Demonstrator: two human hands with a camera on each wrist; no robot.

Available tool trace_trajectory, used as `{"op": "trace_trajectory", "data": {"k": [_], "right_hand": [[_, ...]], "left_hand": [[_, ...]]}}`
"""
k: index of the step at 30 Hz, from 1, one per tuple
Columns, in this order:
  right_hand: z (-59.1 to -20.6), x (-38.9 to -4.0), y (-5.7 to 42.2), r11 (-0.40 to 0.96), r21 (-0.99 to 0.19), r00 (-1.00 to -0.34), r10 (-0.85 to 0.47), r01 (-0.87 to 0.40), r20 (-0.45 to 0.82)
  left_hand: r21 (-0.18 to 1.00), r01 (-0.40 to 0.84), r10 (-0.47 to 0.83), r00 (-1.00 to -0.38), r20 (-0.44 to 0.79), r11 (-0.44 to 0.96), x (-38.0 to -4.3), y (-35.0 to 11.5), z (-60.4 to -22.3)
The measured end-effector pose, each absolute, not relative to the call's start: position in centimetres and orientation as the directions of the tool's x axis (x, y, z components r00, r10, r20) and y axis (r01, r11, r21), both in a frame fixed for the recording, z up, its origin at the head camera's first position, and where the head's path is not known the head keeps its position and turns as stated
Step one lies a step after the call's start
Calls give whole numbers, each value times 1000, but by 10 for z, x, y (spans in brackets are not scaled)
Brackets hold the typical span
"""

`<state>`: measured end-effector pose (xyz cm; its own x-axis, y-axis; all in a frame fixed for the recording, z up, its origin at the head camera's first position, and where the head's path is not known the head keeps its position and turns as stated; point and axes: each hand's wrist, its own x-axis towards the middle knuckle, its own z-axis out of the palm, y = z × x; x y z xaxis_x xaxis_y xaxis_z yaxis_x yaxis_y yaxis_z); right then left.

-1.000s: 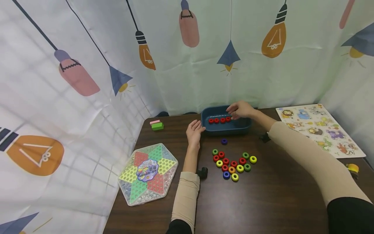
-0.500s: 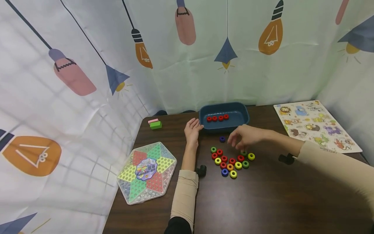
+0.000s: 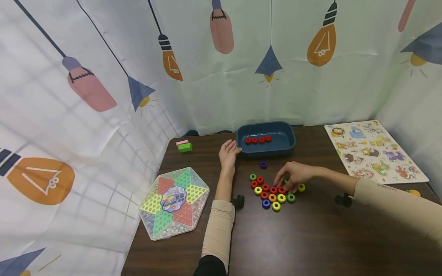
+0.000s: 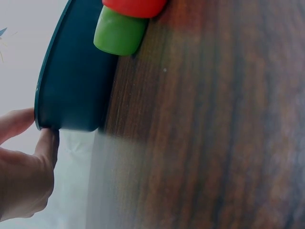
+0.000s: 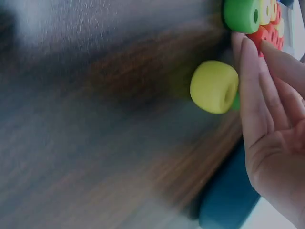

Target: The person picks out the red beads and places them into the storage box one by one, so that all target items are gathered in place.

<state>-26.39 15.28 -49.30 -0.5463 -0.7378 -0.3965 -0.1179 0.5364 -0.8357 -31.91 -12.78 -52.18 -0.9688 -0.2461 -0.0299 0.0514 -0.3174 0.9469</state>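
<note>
Rings (image 3: 260, 180) crowd the desk (image 3: 310, 237), well in from its left and far edges, where the right hand (image 3: 298, 172) pinches a red ring (image 3: 281, 190). A yellow ring (image 3: 281, 198) just beside it could be dragged aside if the lift is sideways. The left hand (image 3: 228, 156), fingers relaxed, touches the blue tray (image 3: 267, 153) near the far edge; a nudge could shift the four red rings (image 3: 261, 140) inside.

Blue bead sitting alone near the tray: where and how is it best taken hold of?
The blue bead is probably best pinched by its rounded outer wall, thumb and fingertip at left and right, coming from above. It lies flat, hole upward; the tray stands behind it and a cluster of beads lies in front, but its left and right sides look free.
</note>
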Motion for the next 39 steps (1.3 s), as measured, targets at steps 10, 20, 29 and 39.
{"op": "trace_trajectory", "data": {"k": [10, 20, 29, 39], "right_hand": [[-496, -271, 150, 483, -875, -553, -721, 30, -417], [-443, -314, 153, 411, -911, -616, -723, -20, -313], [-426, -391, 157, 411, -912, -818, -523, 6, -241], [-460, -434, 144, 546, -837, -898, -349, 37, -268]], "left_hand": [[948, 64, -249, -968, -16, -312, -319, -129, -523], [951, 61, -251, -968, -18, -303, -322, -128, -525], [947, 55, -239, -971, -23, -317, -317, -127, -524], [949, 55, -250, -968, -25, -311, -318, -129, -522]]}}
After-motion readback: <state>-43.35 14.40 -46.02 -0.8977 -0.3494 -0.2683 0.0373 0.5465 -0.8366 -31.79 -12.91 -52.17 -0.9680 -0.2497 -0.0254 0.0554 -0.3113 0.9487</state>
